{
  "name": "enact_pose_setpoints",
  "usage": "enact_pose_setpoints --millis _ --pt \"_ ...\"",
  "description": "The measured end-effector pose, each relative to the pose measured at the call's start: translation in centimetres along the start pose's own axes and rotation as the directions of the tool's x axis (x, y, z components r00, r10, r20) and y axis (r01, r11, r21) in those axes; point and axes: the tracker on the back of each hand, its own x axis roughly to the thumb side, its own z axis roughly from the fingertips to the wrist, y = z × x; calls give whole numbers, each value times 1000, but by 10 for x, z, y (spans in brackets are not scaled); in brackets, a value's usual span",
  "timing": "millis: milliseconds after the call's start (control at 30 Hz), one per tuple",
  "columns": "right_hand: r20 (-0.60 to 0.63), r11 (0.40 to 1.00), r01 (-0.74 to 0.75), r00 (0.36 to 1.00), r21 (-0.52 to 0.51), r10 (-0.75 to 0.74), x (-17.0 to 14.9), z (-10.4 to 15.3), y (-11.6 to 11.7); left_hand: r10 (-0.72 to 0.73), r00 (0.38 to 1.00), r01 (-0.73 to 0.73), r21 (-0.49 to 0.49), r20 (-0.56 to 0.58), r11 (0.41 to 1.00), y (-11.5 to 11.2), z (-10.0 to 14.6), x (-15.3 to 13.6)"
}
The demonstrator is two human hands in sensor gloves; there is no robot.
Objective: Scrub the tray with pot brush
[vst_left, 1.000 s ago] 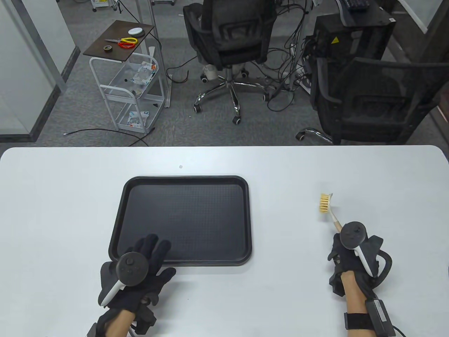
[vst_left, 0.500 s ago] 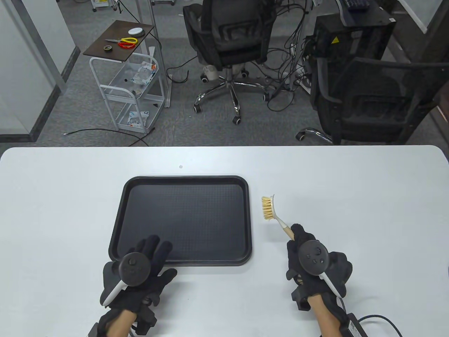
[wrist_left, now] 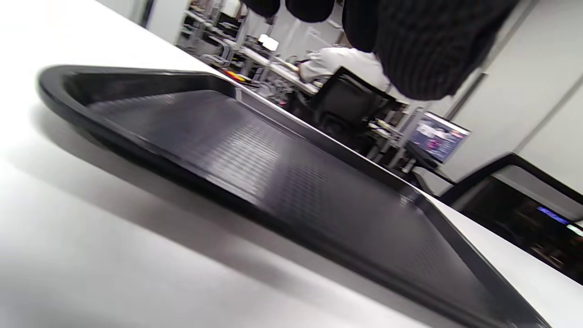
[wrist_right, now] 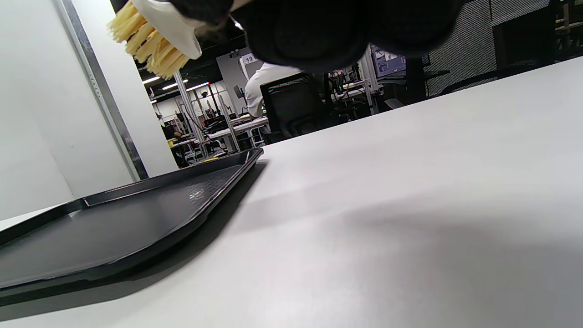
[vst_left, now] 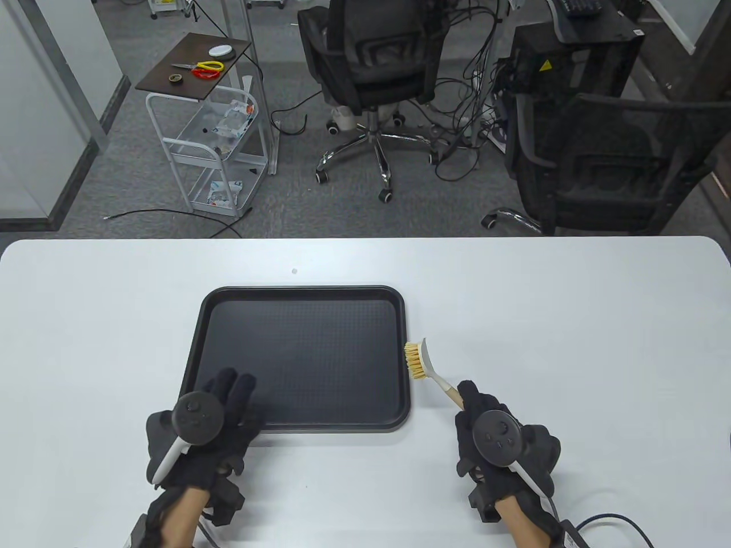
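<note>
The white surface [vst_left: 571, 297] carries a black rectangular tray [vst_left: 400, 319], which lies flat on its left-centre part, long sides running left to right, so its whole textured floor is open to be scrubbed. The left hand [vst_left: 197, 434] sits at the tray's near-left corner, fingers [vst_left: 228, 388] stretched forward over the rim and onto the floor of the tray; this looks like a bracing hold, meant to stop the tray from sliding once the brush pushes across it. That grip is flat and spread, with nothing closed inside it; whether the fingers press down or only hover is not clear, since in the left wrist view they hang above the tray with a gap showing. The right hand [vst_left: 502, 445] is to the right of the tray's near-right corner, its grip wrapped around the wooden handle of the pot brush [vst_left: 425, 371], fingers closed on the near end. The brush slants up and away to the left, its pale bristles [vst_left: 413, 361] facing left and just beside the tray's right rim, seemingly touching it from above. In the right wrist view the bristle head [wrist_right: 152, 38] is held clear above the surface, which suggests it is being carried in over the rim rather than dragged. Scrubbing has, by my judgement, not yet begun.
</note>
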Motion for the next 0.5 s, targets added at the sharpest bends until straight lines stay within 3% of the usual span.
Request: enact_pose_setpoints --millis 133,267,500 --pt "4 1000 8 1000 0 -8 0 1 -1 -26 981 28 8 -191 1000 9 -30 -29" --pt "-1 999 23 1000 39 -23 -5 -2 1 -86 914 82 -27 -396 996 7 -56 -64" --pt "-18 998 22 1000 65 -21 -7 -3 3 -121 854 69 -121 -507 990 -8 -71 -98"
